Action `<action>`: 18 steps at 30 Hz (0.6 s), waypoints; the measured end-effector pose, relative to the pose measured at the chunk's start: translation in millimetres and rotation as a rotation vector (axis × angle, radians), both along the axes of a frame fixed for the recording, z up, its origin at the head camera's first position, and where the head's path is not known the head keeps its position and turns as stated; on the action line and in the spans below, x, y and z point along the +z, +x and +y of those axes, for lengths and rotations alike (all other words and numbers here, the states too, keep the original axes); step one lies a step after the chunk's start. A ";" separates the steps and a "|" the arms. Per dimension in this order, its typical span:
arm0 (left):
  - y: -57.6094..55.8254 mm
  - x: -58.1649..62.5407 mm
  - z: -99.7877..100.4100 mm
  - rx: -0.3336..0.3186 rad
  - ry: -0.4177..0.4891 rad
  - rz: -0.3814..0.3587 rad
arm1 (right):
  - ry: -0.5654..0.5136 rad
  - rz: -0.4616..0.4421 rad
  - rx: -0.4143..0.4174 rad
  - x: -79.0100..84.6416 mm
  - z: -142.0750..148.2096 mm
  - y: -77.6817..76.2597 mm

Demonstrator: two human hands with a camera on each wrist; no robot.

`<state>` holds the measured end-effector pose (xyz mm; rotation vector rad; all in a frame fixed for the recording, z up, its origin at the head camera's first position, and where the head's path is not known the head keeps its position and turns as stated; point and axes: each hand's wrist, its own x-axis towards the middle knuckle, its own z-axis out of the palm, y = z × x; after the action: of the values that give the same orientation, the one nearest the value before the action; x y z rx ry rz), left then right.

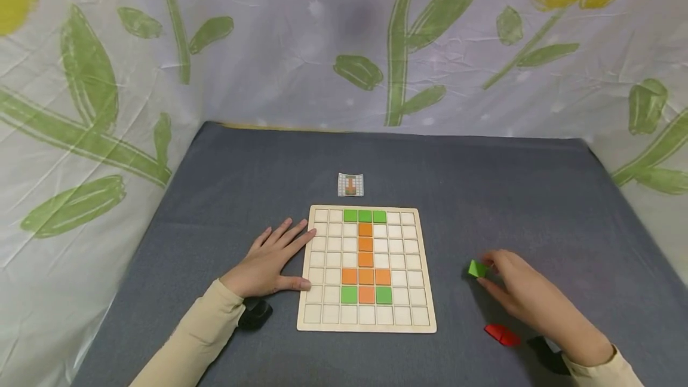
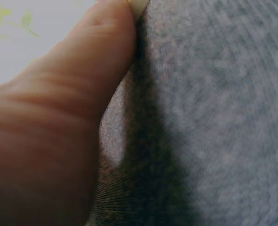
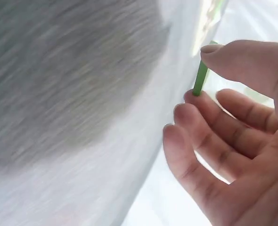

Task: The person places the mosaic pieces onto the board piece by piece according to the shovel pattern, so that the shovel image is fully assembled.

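A square wooden grid board (image 1: 407, 314) lies on the table, with green and orange square tiles set in some cells. Three green tiles (image 1: 365, 216) line its top row; orange tiles (image 1: 365, 244) run down the middle column. My left hand (image 1: 271, 258) lies spread at the board's left edge, fingertips and thumb touching the rim. In the left wrist view the thumb (image 2: 68, 89) shows large. Right of the board, my right hand (image 1: 518, 282) pinches a green tile (image 1: 476, 269) between thumb and fingers, above the cloth. The right wrist view shows this tile (image 3: 201, 77) edge-on.
Red pieces (image 1: 502, 334) lie on the cloth below my right hand. A small pattern card (image 1: 350, 185) sits behind the board. The dark grey tablecloth (image 1: 242, 178) reaches back to a white curtain (image 1: 301, 28) with painted flowers.
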<state>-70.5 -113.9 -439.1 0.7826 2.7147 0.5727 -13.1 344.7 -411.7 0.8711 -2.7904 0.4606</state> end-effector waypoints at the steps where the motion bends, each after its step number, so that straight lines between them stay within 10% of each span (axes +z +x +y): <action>1: 0.2 0.4 0.0 0.000 0.001 -0.002 | -0.014 0.009 0.016 2.4 -4.7 -0.9; 18: 0.2 2.6 -1.2 -0.012 0.007 -0.009 | -0.057 0.047 0.280 21.8 -75.0 -7.3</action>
<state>-70.3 -115.0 -436.5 0.7951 2.6999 0.5817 -20.4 269.7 -390.0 1.2490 -2.6081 0.5505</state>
